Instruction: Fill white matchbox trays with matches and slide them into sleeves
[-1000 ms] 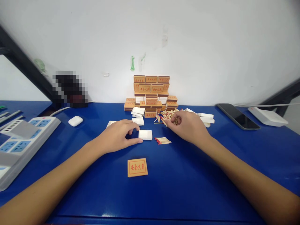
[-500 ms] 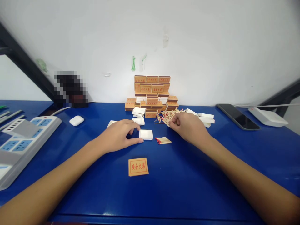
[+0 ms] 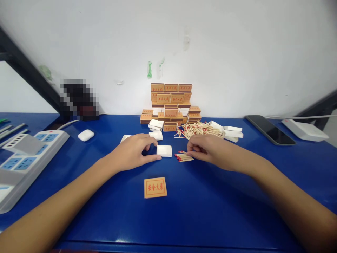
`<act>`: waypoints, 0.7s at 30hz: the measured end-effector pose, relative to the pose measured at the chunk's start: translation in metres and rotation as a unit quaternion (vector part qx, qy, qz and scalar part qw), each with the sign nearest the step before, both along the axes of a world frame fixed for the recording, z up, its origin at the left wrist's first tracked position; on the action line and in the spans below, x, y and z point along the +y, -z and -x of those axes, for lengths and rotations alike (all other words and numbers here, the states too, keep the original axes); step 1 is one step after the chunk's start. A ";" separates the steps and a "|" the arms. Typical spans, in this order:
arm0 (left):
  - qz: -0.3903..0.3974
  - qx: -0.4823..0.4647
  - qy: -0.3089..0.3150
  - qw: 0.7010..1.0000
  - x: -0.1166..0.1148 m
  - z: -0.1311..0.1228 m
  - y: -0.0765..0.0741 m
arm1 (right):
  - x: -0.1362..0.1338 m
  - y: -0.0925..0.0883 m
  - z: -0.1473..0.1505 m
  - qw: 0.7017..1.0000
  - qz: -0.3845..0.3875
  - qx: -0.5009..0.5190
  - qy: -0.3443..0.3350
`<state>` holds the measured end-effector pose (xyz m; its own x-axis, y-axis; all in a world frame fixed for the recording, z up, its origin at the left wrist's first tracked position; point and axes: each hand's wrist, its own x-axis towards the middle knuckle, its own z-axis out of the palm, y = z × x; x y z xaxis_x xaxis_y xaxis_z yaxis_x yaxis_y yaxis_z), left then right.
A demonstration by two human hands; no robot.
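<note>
A white matchbox tray [image 3: 164,151] lies on the blue table, with the thumb and index finger of my left hand [image 3: 135,151] at its left end, one on each corner. Just right of it is a small bundle of red-headed matches [image 3: 184,158]. My right hand [image 3: 206,150] pinches at the upper right of this bundle with a match between its fingertips, partly hidden by the fingers. Behind that hand spreads a large loose match pile [image 3: 202,129]. An orange matchbox sleeve [image 3: 155,187] lies flat nearer to me.
Stacked orange matchboxes [image 3: 171,100] stand against the wall. More white trays lie left [image 3: 156,135] and right [image 3: 233,133] of the pile. A power strip [image 3: 28,158] and a white earbud case [image 3: 86,135] are at left, a phone [image 3: 270,130] and white device [image 3: 304,129] at right.
My right hand has moved from the loose pile down toward me to the small match bundle. The left hand and the tray have stayed in place.
</note>
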<state>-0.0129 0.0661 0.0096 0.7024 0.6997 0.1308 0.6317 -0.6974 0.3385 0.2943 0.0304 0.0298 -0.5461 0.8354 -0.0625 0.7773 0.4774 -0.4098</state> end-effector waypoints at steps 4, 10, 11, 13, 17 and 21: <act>0.004 0.004 -0.001 1.000 0.000 -0.001 -0.001 | -0.003 -0.002 0.003 1.000 0.001 0.001 -0.031; 0.000 -0.005 0.002 1.000 0.000 0.000 0.000 | -0.005 -0.006 0.007 0.999 -0.007 -0.007 -0.039; -0.001 -0.006 0.003 1.000 0.000 0.000 0.000 | -0.005 -0.006 0.008 0.999 -0.014 -0.006 -0.043; -0.002 -0.005 0.002 1.000 0.000 -0.001 0.001 | -0.004 -0.006 0.007 0.999 -0.033 -0.007 -0.042; -0.001 0.000 0.000 1.000 0.000 -0.001 0.001 | -0.002 -0.004 0.006 0.998 -0.048 -0.024 -0.027; 0.000 0.002 -0.001 1.000 0.000 -0.001 0.000 | -0.002 0.000 0.007 0.998 -0.036 -0.027 -0.038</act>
<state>-0.0122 0.0662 0.0096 0.7010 0.7017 0.1275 0.6354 -0.6957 0.3352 0.2875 0.0283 0.0303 -0.6059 0.7948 -0.0345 0.7573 0.5630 -0.3309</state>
